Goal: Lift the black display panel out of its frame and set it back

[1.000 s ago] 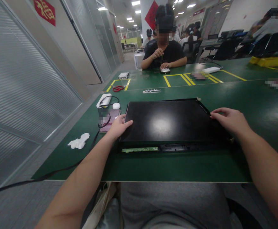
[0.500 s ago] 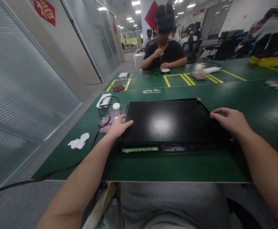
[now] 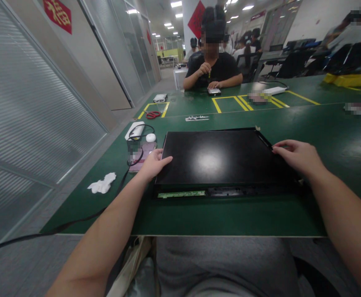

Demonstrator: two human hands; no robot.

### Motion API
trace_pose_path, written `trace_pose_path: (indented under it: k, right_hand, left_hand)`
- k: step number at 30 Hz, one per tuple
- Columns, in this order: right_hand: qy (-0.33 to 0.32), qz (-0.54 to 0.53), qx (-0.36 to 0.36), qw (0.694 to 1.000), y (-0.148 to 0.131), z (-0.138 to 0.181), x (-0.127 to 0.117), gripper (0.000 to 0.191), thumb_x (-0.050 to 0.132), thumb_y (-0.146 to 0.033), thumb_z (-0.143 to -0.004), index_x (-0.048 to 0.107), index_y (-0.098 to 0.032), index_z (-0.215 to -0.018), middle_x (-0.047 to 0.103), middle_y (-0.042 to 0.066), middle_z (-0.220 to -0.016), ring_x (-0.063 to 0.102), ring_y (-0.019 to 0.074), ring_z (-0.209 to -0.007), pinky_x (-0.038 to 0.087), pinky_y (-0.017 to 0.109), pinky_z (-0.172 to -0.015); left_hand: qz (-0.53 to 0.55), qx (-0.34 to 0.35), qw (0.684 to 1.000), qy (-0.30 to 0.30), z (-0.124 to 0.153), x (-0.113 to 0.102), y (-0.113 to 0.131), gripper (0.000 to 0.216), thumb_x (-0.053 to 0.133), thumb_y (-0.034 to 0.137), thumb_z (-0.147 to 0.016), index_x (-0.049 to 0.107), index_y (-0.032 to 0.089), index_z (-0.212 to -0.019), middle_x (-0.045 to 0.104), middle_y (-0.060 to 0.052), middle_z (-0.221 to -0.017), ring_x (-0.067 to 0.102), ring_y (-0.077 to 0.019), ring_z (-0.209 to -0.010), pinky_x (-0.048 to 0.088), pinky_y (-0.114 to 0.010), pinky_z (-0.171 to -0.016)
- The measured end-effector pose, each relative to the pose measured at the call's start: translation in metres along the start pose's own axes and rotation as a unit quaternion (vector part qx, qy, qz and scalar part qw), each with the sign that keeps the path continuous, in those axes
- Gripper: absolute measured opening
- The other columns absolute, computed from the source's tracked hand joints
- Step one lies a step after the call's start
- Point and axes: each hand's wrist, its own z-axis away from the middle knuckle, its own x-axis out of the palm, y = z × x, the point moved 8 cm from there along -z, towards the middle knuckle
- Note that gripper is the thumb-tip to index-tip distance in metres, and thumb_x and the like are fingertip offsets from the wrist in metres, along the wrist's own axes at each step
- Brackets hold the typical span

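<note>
Left hand (image 3: 154, 163) grips the black panel (image 3: 214, 159) at nine o'clock; right hand (image 3: 301, 156) pinches the frame (image 3: 264, 140) at three; probably stiff, slick, fragile; best held by its edges.

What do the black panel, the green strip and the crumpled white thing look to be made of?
Black panel: probably glass or plastic, smooth, semi-gloss; it shows a blurred glare. Green strip: likely circuit-board laminate, by its colour and pale marks; finish unclear. Crumpled white thing: likely tissue paper, matte, softly folded.
</note>
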Motion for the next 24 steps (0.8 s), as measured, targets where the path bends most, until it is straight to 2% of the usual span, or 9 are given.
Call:
trace_pose_path:
  k: [11, 24]
  right_hand:
    - [0.0, 0.005, -0.004, 1.0, -0.0007, -0.0008, -0.0001, 0.024, 0.05, -0.043, -0.063, 0.064, -0.026, -0.072, 0.058, -0.001, -0.058, 0.051, 0.0137, -0.057, 0.034, 0.027, -0.053]
    - [0.004, 0.015, -0.023, 1.0, -0.0035, 0.0002, -0.0002, 0.024, 0.049, -0.043, -0.062, 0.065, -0.027, -0.071, 0.058, -0.002, -0.057, 0.051, 0.0137, -0.057, 0.035, 0.027, -0.054]
  left_hand:
    - [0.016, -0.005, 1.0, -0.017, -0.0007, 0.0009, -0.0014, 0.035, 0.074, 0.015, -0.077, 0.057, 0.016, -0.107, 0.073, -0.003, -0.071, 0.072, -0.0194, -0.065, 0.059, -0.03, -0.066]
    - [0.001, -0.002, 1.0, -0.001, -0.0021, -0.0016, -0.0028, 0.036, 0.071, 0.015, -0.08, 0.056, 0.015, -0.112, 0.074, -0.003, -0.076, 0.073, -0.0191, -0.069, 0.059, -0.032, -0.07]
